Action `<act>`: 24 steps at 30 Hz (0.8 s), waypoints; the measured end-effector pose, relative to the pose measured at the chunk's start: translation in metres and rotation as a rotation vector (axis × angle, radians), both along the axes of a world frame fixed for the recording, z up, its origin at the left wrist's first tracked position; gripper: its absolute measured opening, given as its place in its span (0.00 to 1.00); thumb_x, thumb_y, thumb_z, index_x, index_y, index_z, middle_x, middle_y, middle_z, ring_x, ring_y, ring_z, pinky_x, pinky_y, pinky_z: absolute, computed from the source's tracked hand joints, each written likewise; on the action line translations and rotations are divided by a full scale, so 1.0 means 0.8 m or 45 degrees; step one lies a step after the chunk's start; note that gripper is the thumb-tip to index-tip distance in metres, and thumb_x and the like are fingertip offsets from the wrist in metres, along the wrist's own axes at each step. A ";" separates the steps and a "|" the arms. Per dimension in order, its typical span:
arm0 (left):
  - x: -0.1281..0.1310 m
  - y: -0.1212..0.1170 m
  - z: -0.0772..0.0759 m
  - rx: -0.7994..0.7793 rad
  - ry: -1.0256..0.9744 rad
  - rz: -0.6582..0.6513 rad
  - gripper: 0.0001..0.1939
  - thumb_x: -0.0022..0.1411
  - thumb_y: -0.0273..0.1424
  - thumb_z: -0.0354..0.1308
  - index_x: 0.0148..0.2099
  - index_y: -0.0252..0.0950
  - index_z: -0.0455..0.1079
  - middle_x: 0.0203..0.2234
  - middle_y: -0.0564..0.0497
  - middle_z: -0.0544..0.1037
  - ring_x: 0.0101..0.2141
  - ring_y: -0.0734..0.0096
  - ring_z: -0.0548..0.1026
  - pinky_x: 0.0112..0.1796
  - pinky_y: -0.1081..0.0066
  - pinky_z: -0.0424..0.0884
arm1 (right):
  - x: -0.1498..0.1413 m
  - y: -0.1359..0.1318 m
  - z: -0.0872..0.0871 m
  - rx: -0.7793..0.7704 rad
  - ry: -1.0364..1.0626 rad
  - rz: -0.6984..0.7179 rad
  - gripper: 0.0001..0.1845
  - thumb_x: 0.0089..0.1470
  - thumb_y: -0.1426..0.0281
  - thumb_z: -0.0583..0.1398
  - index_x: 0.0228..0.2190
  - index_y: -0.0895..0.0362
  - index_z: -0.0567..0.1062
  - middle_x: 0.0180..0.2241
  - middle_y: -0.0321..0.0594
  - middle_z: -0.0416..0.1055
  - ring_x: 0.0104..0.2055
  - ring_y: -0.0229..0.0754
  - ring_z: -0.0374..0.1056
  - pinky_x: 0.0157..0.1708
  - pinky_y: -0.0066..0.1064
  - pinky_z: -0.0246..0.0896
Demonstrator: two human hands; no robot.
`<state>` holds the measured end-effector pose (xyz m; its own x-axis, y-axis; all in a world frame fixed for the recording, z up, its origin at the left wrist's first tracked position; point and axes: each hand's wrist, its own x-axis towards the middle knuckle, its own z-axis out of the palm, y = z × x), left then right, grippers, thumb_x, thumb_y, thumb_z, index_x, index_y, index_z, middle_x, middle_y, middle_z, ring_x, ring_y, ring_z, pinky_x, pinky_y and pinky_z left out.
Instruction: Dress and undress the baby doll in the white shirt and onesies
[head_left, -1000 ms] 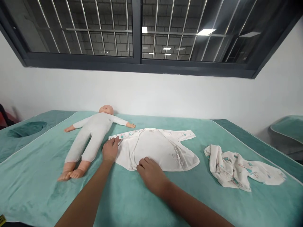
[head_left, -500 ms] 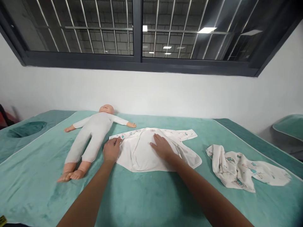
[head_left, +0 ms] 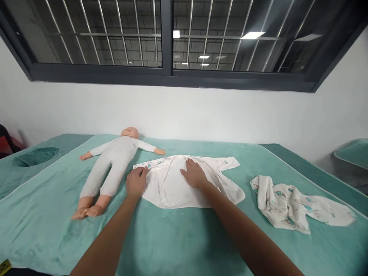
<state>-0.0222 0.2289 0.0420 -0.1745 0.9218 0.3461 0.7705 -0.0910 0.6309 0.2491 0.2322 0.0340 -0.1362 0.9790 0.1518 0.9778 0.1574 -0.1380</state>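
A white baby shirt (head_left: 175,188) with small printed figures on its sleeves lies spread on the green bed cover. My left hand (head_left: 136,181) is at its left sleeve, fingers bent and closed on the cloth edge. Flat on the middle of the shirt, just below the neck label, rests my right hand (head_left: 194,174) with its fingers stretched out. To the left a baby doll (head_left: 118,153) in a white bodysuit lies on its back, arms spread. Its one hand reaches close to the shirt's left sleeve.
A crumpled printed baby garment (head_left: 287,205) lies to the right. The green cover (head_left: 178,245) runs back to a white wall (head_left: 184,111) under a dark-framed barred window (head_left: 168,73). A round darker green hollow (head_left: 37,156) shows at the far left.
My right hand has slid slightly up and left over the shirt, its fingers nearer the neck label. My left hand stays at the sleeve.
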 end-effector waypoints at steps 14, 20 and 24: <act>0.002 0.000 0.002 0.004 0.009 0.011 0.17 0.64 0.39 0.47 0.36 0.41 0.77 0.39 0.50 0.80 0.42 0.63 0.74 0.43 0.67 0.65 | -0.063 -0.059 0.011 0.073 0.028 0.440 0.34 0.65 0.54 0.42 0.63 0.63 0.57 0.66 0.49 0.49 0.68 0.47 0.43 0.65 0.44 0.40; 0.001 -0.001 0.003 0.015 0.037 0.000 0.18 0.64 0.39 0.47 0.36 0.40 0.77 0.38 0.49 0.80 0.40 0.63 0.74 0.42 0.68 0.65 | -0.087 -0.124 0.028 0.068 0.091 0.696 0.30 0.63 0.56 0.48 0.60 0.59 0.61 0.62 0.46 0.59 0.66 0.46 0.50 0.65 0.45 0.43; 0.001 -0.002 0.003 0.012 0.052 -0.002 0.18 0.64 0.39 0.46 0.36 0.39 0.77 0.38 0.48 0.80 0.40 0.63 0.74 0.41 0.68 0.64 | -0.080 -0.147 0.034 -0.024 0.152 0.771 0.33 0.63 0.52 0.45 0.63 0.55 0.58 0.64 0.40 0.56 0.66 0.45 0.49 0.66 0.38 0.40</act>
<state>-0.0212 0.2275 0.0446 -0.1586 0.9188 0.3616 0.7956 -0.0980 0.5978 0.1850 0.1143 0.0616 -0.6520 0.7356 0.1838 0.6930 0.6765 -0.2493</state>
